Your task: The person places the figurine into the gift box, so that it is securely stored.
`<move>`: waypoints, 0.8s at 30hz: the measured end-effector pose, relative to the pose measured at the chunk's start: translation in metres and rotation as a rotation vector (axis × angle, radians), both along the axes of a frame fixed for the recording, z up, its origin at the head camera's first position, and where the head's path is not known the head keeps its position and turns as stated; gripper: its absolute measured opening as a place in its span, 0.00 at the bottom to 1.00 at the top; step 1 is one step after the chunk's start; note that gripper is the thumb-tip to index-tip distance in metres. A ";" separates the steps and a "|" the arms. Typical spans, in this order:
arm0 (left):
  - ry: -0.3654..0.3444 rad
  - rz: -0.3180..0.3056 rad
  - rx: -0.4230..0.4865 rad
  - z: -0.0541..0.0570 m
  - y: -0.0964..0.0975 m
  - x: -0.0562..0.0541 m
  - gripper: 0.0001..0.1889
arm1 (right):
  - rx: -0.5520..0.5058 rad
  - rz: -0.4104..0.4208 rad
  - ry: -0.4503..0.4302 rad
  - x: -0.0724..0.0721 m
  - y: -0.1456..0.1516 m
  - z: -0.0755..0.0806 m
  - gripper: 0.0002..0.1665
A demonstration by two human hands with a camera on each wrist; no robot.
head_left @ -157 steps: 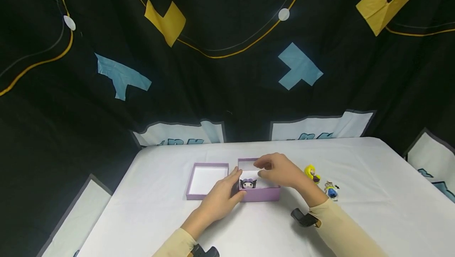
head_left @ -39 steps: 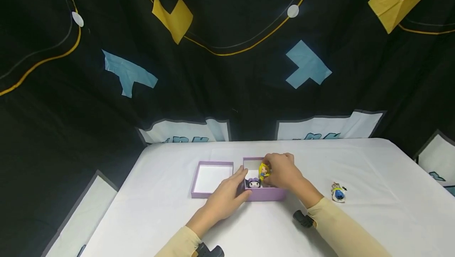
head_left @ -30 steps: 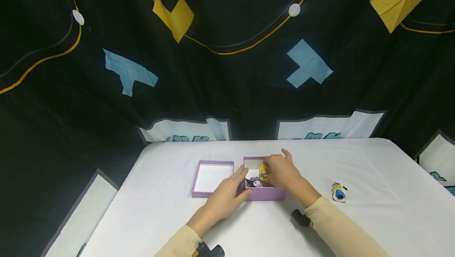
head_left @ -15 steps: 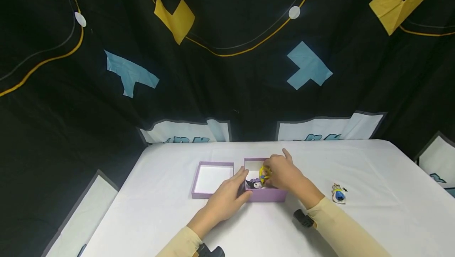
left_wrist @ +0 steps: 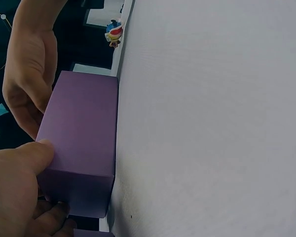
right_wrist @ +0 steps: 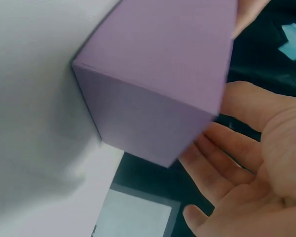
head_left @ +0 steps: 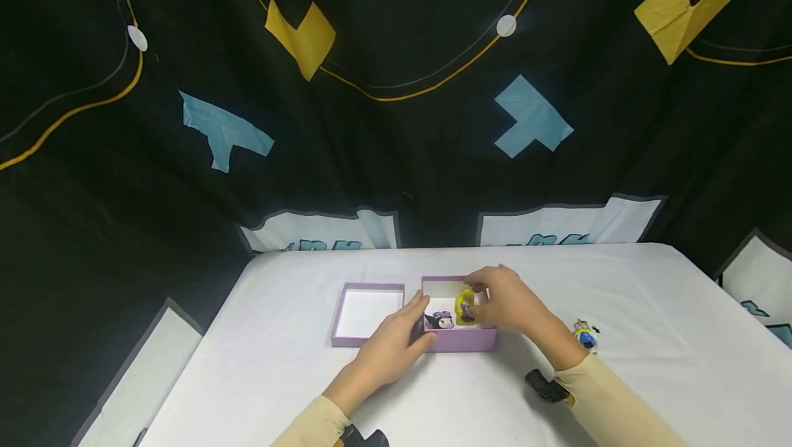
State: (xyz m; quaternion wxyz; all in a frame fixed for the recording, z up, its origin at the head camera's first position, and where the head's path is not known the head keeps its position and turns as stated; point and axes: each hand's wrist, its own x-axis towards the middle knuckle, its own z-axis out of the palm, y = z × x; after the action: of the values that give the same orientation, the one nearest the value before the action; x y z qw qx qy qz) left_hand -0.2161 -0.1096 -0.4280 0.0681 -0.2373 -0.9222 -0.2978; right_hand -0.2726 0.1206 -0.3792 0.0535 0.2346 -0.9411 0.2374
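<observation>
A purple box (head_left: 460,342) with a white inside stands uncovered on the table. My left hand (head_left: 388,347) holds its left front corner, thumb at the front rim and fingers along the left wall. Inside, a black-and-purple figurine (head_left: 441,320) with a white face lies tilted at the left. A yellow-haired doll figurine (head_left: 464,307) leans to the right of it. My right hand (head_left: 504,299) is over the box's right side, fingers spread apart and thumb close beside the yellow-haired figurine. In the right wrist view, the right hand's fingers (right_wrist: 232,163) are loosely extended behind the box wall.
A shallow purple lid (head_left: 368,344), white inside, lies left of the box. A small blue-and-white figurine (head_left: 585,337) lies on the white-covered table (head_left: 643,392) to the right, near the right forearm. A dark curtain (head_left: 402,158) hangs behind.
The yellow-haired figurine went from the table into the box in my right hand, which has now loosened and shifted right. The black-and-purple figurine has tipped over. The left hand stays at the box.
</observation>
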 end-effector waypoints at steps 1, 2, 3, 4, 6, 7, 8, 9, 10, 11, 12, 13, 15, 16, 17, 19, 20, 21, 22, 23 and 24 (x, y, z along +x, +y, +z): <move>0.000 0.000 0.000 0.000 0.000 0.000 0.34 | -0.033 -0.004 -0.008 0.001 0.003 0.001 0.27; 0.001 -0.001 0.001 -0.001 0.000 0.000 0.34 | -0.060 -0.010 -0.015 0.002 0.007 0.001 0.27; 0.001 -0.002 0.003 -0.001 0.000 0.000 0.34 | -0.085 -0.013 -0.022 0.003 0.011 0.002 0.26; 0.002 -0.003 0.004 -0.001 0.000 0.000 0.34 | -0.105 -0.019 -0.027 0.004 0.016 0.002 0.26; 0.003 -0.004 0.006 -0.001 0.000 0.000 0.34 | -0.145 -0.025 -0.035 0.006 0.026 0.003 0.26; 0.004 -0.004 0.006 -0.001 0.000 0.000 0.34 | -0.161 -0.031 -0.040 0.007 0.031 0.003 0.27; 0.006 -0.003 0.006 -0.002 0.000 -0.001 0.34 | -0.173 -0.039 -0.049 0.008 0.036 0.004 0.27; 0.006 -0.003 0.006 -0.002 0.000 -0.001 0.34 | -0.191 -0.046 -0.065 0.009 0.041 0.004 0.28; 0.007 -0.002 0.006 -0.002 0.000 -0.001 0.34 | -0.208 -0.055 -0.078 0.010 0.046 0.005 0.28; 0.007 -0.001 0.008 -0.001 0.000 0.000 0.34 | -0.222 -0.061 -0.089 0.011 0.051 0.005 0.29; 0.006 -0.001 0.008 -0.001 0.000 0.000 0.34 | -0.235 -0.065 -0.096 0.012 0.056 0.006 0.29; 0.006 -0.002 0.009 -0.001 0.000 0.000 0.34 | -0.248 -0.063 -0.100 0.013 0.061 0.006 0.29; 0.006 -0.004 0.009 -0.001 -0.001 0.000 0.35 | -0.273 -0.068 -0.107 0.016 0.070 0.006 0.28; 0.005 -0.003 0.008 -0.001 0.000 -0.001 0.35 | -0.283 -0.067 -0.104 0.017 0.074 0.006 0.28; 0.005 -0.005 0.008 -0.001 0.000 -0.001 0.35 | -0.290 -0.065 -0.104 0.018 0.078 0.005 0.28; 0.005 -0.006 0.005 -0.002 0.000 -0.001 0.35 | -0.293 -0.063 -0.104 0.021 0.086 0.003 0.28; 0.005 -0.006 0.005 -0.002 0.000 -0.001 0.35 | -0.292 -0.069 -0.109 0.022 0.090 0.001 0.29; 0.004 -0.005 0.005 -0.003 0.000 -0.001 0.34 | -0.292 -0.070 -0.113 0.023 0.095 0.000 0.29; 0.004 -0.004 0.005 -0.003 0.000 -0.001 0.34 | -0.291 -0.071 -0.116 0.024 0.099 -0.001 0.30; 0.005 -0.005 0.005 -0.003 0.000 -0.001 0.34 | -0.288 -0.073 -0.120 0.025 0.103 -0.003 0.30; 0.006 -0.005 0.006 -0.003 0.000 -0.001 0.34 | -0.281 -0.076 -0.121 0.026 0.108 -0.004 0.31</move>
State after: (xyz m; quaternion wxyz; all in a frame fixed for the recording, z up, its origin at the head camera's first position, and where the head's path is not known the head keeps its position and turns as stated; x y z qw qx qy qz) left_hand -0.2173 -0.1094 -0.4314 0.0710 -0.2405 -0.9205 -0.2997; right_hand -0.2462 0.2281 -0.3828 0.0381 0.1741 -0.9083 0.3783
